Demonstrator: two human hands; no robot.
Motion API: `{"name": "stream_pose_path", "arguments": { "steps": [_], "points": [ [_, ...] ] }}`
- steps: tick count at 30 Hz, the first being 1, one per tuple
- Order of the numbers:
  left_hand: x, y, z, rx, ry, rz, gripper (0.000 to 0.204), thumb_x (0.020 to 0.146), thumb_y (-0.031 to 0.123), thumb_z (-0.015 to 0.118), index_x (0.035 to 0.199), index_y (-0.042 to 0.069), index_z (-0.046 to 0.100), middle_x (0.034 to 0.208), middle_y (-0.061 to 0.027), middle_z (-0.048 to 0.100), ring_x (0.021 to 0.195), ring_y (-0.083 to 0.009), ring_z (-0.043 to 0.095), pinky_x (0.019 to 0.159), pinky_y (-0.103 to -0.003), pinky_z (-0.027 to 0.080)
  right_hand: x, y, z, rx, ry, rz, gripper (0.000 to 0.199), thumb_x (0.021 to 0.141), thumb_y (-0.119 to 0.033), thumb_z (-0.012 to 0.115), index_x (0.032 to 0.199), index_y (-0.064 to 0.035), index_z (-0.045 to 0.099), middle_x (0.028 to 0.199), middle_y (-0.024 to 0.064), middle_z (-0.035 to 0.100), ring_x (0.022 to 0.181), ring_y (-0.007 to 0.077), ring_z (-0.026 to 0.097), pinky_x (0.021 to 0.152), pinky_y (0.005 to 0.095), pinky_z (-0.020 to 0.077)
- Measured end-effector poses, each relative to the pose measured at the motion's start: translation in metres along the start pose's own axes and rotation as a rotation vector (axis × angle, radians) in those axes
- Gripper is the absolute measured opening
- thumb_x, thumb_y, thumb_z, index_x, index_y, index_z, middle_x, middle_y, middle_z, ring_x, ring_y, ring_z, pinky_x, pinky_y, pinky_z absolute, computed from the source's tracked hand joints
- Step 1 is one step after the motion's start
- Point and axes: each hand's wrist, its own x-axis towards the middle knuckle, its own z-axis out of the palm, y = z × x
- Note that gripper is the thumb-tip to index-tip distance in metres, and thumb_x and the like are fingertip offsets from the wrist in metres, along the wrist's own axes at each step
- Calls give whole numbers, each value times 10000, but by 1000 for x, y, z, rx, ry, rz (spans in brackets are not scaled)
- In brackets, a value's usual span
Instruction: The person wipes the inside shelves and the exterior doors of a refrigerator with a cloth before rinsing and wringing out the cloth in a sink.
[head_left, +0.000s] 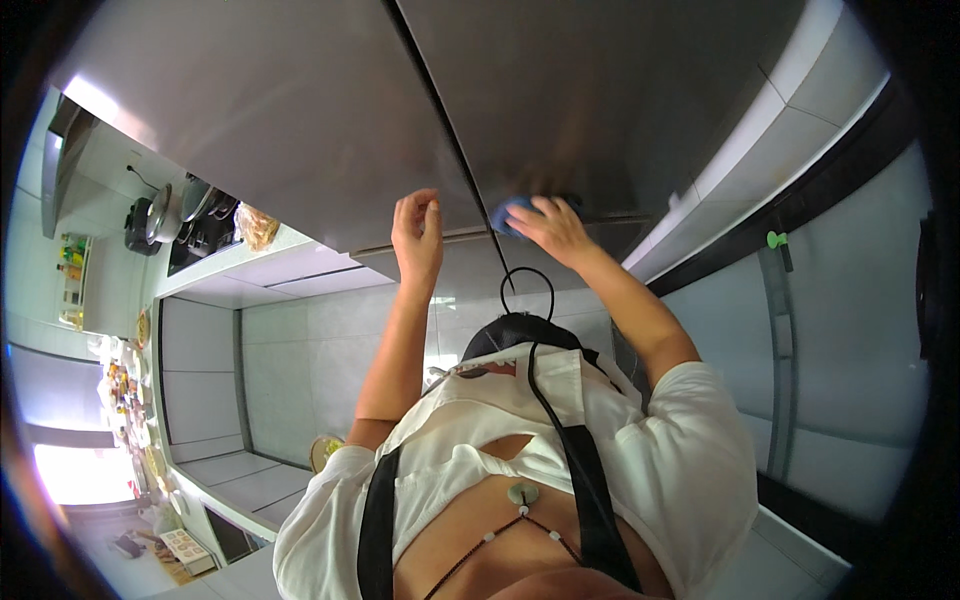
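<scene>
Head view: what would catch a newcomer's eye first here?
The right hand presses a blue cloth against a big shiny steel panel filling the upper picture. The left hand rests on the panel's lower edge beside it. Far left, pots sit on a stove.

Kitchen with pale tiled walls (300, 360), steel cabinet doors (300, 110) overhead, dark trim (800, 200), pots (165, 215) on a stove (200, 240), cluttered shelf (125, 400), bright light (70, 470) at left.

Soft daylight enters from the lower left, blown out there; steel overhead shows dull glare; edges bend and darken.
</scene>
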Motion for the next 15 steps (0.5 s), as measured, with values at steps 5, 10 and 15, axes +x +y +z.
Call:
{"name": "stream_pose_path", "arguments": {
  "steps": [5,10,15],
  "points": [
    [-8,12,5,80,-39,16,123,832,49,539,943,13,576,875,-95,560,788,-180,574,717,-274,459,-28,30,-38,-66,-33,98,183,728,-143,608,902,-159,660,1096,-31,524,926,204,483,742,353,406],
    [-5,28,2,118,-72,54,115,857,46,530,949,-10,570,885,-51,544,817,-118,542,740,-222,433,38,78,-127,-267,558,447,318,716,-62,568,1015,-146,637,1174,87,495,1036,294,478,850,418,353],
    [22,65,19,38,-56,238,106,853,11,517,943,-3,570,902,-57,541,825,-132,533,758,-235,424,108,103,-182,-368,957,561,447,752,-119,541,1199,-123,513,1262,152,394,1129,322,399,927,440,276]
  ]
}}
